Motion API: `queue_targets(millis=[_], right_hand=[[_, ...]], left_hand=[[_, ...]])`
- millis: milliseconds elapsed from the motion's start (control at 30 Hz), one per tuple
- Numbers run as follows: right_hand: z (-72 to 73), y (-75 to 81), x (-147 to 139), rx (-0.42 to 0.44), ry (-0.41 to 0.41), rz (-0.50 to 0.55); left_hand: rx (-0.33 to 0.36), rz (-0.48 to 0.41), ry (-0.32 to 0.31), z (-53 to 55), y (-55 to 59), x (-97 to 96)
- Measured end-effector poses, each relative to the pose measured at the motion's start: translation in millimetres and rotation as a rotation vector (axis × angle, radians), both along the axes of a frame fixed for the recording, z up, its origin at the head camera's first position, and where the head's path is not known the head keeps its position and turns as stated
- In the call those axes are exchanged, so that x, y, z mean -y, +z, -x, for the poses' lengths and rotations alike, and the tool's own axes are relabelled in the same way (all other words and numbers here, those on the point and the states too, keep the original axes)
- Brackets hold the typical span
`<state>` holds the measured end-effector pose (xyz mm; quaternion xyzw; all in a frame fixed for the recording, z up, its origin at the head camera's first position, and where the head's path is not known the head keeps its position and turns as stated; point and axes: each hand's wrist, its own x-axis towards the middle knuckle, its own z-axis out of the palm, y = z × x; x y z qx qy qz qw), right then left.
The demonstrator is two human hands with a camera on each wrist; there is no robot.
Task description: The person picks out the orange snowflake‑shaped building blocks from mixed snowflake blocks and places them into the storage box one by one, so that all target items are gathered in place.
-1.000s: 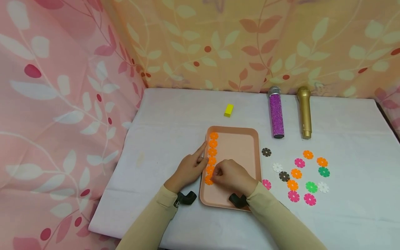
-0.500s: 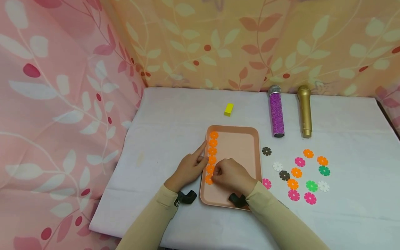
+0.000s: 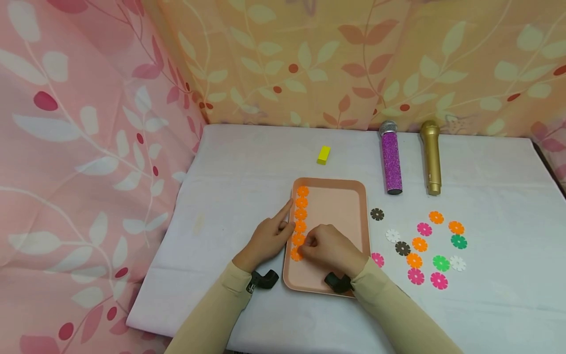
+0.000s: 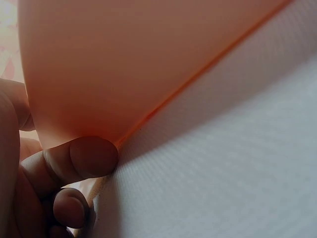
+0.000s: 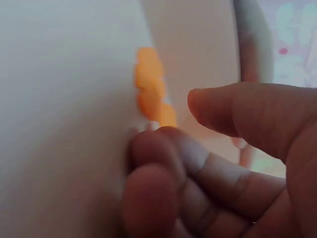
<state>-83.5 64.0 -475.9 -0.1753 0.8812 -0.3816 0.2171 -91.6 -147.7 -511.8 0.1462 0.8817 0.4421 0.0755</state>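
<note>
A peach-coloured tray [image 3: 338,209] lies on the white-covered table, with a column of orange notched plastic discs [image 3: 300,214] along its left inner side. My left hand [image 3: 264,242] is at the tray's left rim, index finger stretched out, thumb touching the edge. The left wrist view shows a fingertip [image 4: 96,156] against the tray's wall [image 4: 99,74]. Over the tray, my right hand [image 3: 333,250] has bent fingers touching the nearest orange disc [image 3: 295,253]. In the right wrist view its thumb [image 5: 213,106] stands apart from the fingers, near the orange discs [image 5: 150,82].
Several loose discs [image 3: 414,261] in orange, pink, green, white and dark brown lie right of the tray. A purple glitter microphone [image 3: 391,162] and a gold microphone [image 3: 432,162] lie behind them. A yellow block [image 3: 324,155] sits beyond the tray.
Almost nothing differs; both hands keep their places and the right fingers shift only slightly at the nearest orange disc.
</note>
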Motion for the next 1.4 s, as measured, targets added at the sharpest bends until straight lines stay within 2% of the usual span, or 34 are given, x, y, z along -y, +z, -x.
queue_targets(millis=[367, 800, 1067, 1400], right_hand=[[-2.9, 23.6, -18, -0.043, -0.003, 0.001], [-14.8, 49.4, -55, -0.105, -0.07, 0.008], [-22.7, 52.2, -83, -0.142, -0.172, -0.024], [-29.6, 49.5, -119, -0.069, -0.294, -0.096]], left_hand=[[0.004, 0.022, 0.018, 0.0, 0.4, -0.5], [0.001, 0.006, 0.012, -0.8, -1.3, -2.3], [-0.002, 0.004, 0.004, -0.2, -1.5, -1.0], [0.001, -0.006, 0.002, -0.4, -4.2, -0.9]])
